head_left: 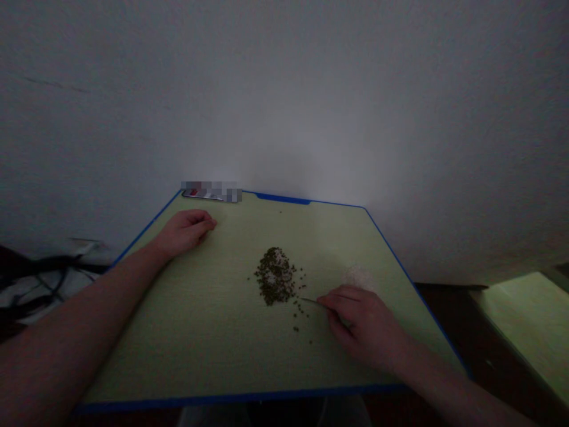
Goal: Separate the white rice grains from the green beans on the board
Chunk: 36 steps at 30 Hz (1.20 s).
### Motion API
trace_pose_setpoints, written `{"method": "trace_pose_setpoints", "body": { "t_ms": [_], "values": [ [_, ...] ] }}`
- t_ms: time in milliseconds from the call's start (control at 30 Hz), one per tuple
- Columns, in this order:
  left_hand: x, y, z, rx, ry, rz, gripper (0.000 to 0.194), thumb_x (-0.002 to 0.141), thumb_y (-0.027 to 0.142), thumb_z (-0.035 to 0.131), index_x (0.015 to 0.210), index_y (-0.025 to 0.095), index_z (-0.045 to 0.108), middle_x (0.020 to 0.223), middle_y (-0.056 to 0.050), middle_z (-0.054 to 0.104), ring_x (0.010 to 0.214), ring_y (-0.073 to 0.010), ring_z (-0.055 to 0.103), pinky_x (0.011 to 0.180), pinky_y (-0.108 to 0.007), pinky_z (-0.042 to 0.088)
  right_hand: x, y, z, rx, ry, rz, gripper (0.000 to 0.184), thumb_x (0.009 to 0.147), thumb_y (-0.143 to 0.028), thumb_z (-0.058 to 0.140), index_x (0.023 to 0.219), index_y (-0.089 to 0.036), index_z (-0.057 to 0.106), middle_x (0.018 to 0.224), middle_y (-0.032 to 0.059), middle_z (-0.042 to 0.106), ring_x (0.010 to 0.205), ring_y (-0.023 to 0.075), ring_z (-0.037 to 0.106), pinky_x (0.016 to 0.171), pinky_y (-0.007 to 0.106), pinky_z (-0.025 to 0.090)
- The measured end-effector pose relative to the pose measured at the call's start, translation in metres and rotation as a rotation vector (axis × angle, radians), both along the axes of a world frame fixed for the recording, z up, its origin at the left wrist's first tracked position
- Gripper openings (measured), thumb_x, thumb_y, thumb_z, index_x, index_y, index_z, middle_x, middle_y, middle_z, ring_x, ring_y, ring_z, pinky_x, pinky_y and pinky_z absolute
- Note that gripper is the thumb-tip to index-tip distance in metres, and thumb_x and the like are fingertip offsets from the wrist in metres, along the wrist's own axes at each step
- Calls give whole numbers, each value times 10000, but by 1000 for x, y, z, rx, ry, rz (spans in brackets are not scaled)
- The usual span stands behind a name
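Right hand (pixel 364 323) pinches thin pointed tool (pixel 309 300) at rear end; tool seems light and stiff, good to grip there. Left hand (pixel 186 231) rests on table (pixel 195 344), fingers curled; cannot tell if anything is inside. Mixed grain pile (pixel 274 279) lies mid-table, near tool tip. Grains are probably light, hard, easily rolling: better pinched softly around middle. Pale pile (pixel 358 276) lies just beyond right hand.
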<state>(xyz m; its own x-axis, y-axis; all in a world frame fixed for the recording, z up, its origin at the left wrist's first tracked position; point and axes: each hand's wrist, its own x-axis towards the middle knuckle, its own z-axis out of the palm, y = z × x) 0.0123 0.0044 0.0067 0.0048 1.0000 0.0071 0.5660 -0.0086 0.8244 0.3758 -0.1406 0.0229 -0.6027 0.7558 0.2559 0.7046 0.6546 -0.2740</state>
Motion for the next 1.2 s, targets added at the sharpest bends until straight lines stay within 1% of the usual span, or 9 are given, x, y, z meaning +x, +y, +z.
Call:
{"method": "trace_pose_setpoints", "body": {
  "t_ms": [133, 233, 400, 600, 700, 867, 1033, 1200],
  "values": [
    [-2, 2, -3, 7, 3, -12, 242, 695, 411, 569, 579, 202, 530, 443, 38, 464, 434, -116, 419, 467, -245, 330, -1, 1, -2, -12, -17, -29, 318, 867, -116, 443, 1060, -126, 696, 899, 99, 719, 822, 216, 664, 738, 357, 544],
    [-1, 0, -1, 4, 4, 2, 233, 693, 406, 563, 585, 201, 536, 438, 40, 463, 425, -112, 417, 461, -242, 330, -3, 5, -2, -25, -16, -26, 316, 865, -120, 453, 1069, -128, 694, 910, 97, 721, 825, 214, 661, 743, 354, 540],
    [4, -3, 5, -10, 1, 27, 221, 685, 393, 564, 580, 200, 537, 431, 40, 458, 409, -110, 406, 440, -241, 321, -5, 7, -3, -44, -34, 25, 314, 858, -116, 459, 1067, -134, 693, 897, 88, 715, 814, 210, 652, 735, 347, 529],
    [0, 0, -1, -1, 2, 22, 214, 696, 393, 574, 607, 200, 556, 433, 44, 465, 402, -108, 405, 435, -237, 317, -6, 6, -3, -12, -8, 36, 307, 860, -116, 460, 1060, -127, 692, 865, 91, 708, 789, 207, 644, 707, 336, 516],
    [-2, 1, -3, 4, 2, 11, 223, 702, 397, 573, 597, 201, 546, 436, 42, 468, 404, -107, 400, 435, -240, 314, -7, 6, -3, -23, -6, 49, 306, 854, -115, 466, 1058, -133, 694, 860, 87, 710, 782, 202, 643, 701, 328, 513],
    [-1, 1, -2, -3, 13, 8, 227, 713, 391, 563, 589, 202, 538, 435, 41, 459, 415, -110, 406, 454, -245, 320, -8, 6, -3, -38, 1, 63, 308, 851, -109, 459, 1046, -139, 696, 860, 83, 715, 785, 198, 642, 712, 332, 518],
    [-2, 1, -2, 23, 15, -18, 247, 723, 398, 553, 579, 199, 529, 457, 34, 469, 440, -115, 423, 475, -249, 328, -8, 4, 0, -28, -16, 103, 305, 850, -105, 452, 1025, -149, 698, 833, 74, 716, 764, 191, 639, 701, 321, 513],
    [-1, 0, 0, 15, 9, -17, 262, 718, 411, 560, 569, 200, 518, 443, 37, 454, 430, -116, 401, 464, -253, 312, -15, 11, 1, -21, -1, 109, 297, 844, -116, 461, 1016, -142, 702, 828, 73, 717, 762, 194, 641, 683, 314, 502]
  ]
}}
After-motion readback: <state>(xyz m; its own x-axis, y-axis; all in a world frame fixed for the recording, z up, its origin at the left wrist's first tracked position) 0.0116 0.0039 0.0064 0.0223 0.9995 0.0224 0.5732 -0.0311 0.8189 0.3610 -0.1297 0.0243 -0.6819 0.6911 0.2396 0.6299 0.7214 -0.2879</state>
